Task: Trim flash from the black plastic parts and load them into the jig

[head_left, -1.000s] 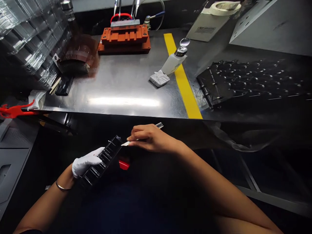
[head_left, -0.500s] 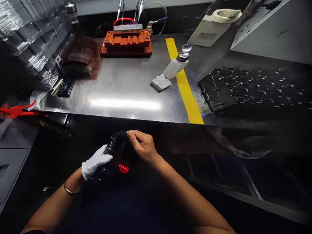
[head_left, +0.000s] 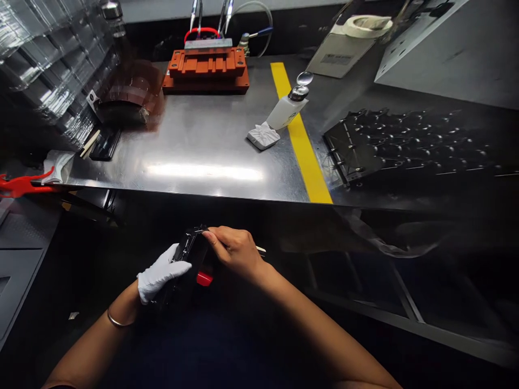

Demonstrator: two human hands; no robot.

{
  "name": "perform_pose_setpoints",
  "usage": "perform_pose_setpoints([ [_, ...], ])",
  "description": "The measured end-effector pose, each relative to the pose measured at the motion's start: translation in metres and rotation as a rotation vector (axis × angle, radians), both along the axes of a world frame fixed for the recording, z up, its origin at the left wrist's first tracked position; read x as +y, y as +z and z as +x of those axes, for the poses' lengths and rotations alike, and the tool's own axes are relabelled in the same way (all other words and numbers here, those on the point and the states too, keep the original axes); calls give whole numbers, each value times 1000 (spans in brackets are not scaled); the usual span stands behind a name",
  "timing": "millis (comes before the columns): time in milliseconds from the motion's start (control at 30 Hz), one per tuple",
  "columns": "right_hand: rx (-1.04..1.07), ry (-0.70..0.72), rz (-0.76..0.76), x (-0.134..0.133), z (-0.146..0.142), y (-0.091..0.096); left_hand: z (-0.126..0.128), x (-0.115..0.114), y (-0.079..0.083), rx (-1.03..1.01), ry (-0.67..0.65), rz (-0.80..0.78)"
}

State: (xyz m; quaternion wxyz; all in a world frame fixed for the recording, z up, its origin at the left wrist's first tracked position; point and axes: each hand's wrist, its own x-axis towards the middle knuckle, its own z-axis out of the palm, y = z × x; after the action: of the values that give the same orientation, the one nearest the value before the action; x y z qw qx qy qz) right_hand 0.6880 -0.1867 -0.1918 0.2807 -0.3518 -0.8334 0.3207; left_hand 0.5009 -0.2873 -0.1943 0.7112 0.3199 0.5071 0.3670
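My left hand (head_left: 160, 273), in a white glove, is wrapped round a glossy black part (head_left: 193, 251) with small shiny details along its edge. The part is held tilted below the table's front edge, and much of it merges into the dark background. My bare right hand (head_left: 235, 248) is closed in a pinch at the part's upper end. Beyond its knuckles pokes the end of a thin pale stick (head_left: 261, 249); whether those fingers hold the stick or the part is hidden. A red piece (head_left: 204, 279) shows just below the black part.
On the metal table (head_left: 194, 140) stand an orange fixture (head_left: 206, 70), a white dispenser bottle (head_left: 287, 108) and a folded white wipe (head_left: 263, 135). Yellow tape (head_left: 306, 156) crosses it. At right lie rows of black parts (head_left: 409, 140); clear trays (head_left: 48, 70) are stacked at left.
My right hand has shifted slightly down at the part's upper end, and the pale stick end has come into sight behind it. The part has turned a little. The whole view has shifted slightly.
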Motion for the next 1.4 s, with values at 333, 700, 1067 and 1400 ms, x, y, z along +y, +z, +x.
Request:
perform_pose_setpoints([
  [333, -74, 90, 320, 6, 14, 17, 1, -10, -35, 855, 363, 424],
  [700, -140, 223, 490, 7, 19, 18, 6, -19, -40, 883, 305, 682],
  [1067, -59, 319, 515, 11, 19, 22, 1, -7, -18, 680, 149, 488],
  [1400, 100, 232, 193, 1, 19, 19, 3, -1, -10, 424, 306, 255],
])
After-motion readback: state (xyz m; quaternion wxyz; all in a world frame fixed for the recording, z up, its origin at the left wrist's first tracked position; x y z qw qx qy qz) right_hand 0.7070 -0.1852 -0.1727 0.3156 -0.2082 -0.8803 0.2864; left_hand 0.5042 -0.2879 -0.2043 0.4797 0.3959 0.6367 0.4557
